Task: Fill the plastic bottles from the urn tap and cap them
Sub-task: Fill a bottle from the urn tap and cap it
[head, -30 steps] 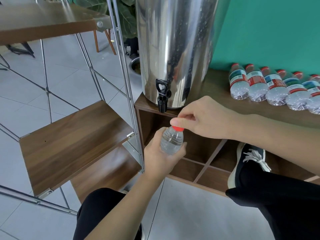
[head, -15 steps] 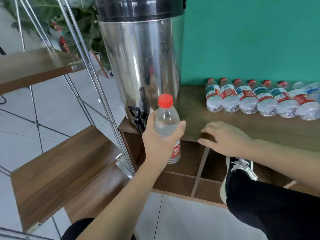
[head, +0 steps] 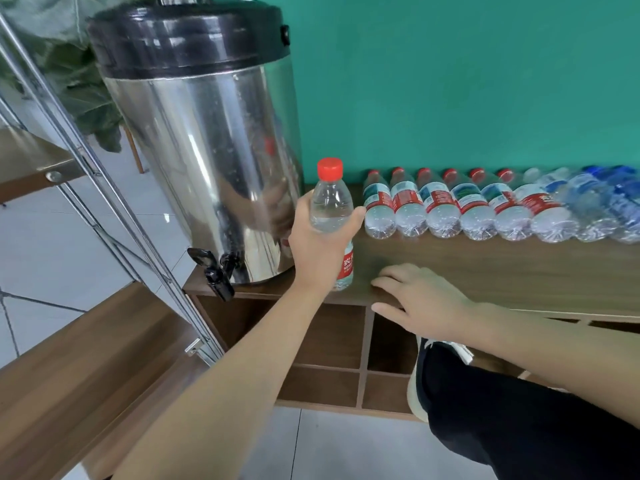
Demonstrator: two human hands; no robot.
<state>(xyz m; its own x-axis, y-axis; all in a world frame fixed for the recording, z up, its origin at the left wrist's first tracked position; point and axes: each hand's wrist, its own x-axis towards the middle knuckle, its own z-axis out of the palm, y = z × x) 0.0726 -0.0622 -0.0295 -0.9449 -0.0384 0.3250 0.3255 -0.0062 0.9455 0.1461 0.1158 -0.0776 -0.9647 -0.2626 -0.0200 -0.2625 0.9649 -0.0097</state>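
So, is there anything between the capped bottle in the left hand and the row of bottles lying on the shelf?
Nothing visible blocks it. The left hand holds the capped bottle upright just left of the row of bottles; the wooden top between them is bare.

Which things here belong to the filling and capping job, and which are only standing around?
Belong to the job:
- capped bottle, gripped upright by the left hand
- urn and its tap
- row of bottles lying on the cabinet top
- right hand, resting on the cabinet edge

Standing around:
- metal rack with wooden shelves
- plant
- shoe
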